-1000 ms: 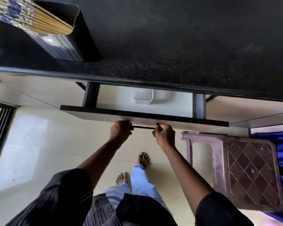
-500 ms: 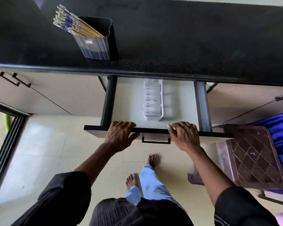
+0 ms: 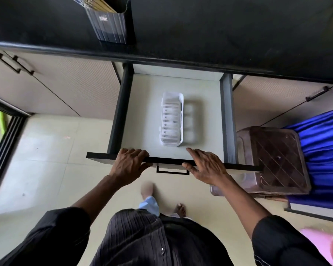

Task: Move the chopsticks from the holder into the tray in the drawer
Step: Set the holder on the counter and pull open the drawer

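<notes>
chopsticks cut off at top edge, one foot blurred

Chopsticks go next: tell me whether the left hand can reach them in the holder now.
Probably yes. The left hand only grips the drawer front. The holder stands on the counter just above, top open, chopsticks sticking out, nothing between.

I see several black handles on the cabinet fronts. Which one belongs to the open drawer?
The handle between the left hand and right hand, on the pulled-out drawer front. The other handles sit on closed fronts at left and right.
</notes>
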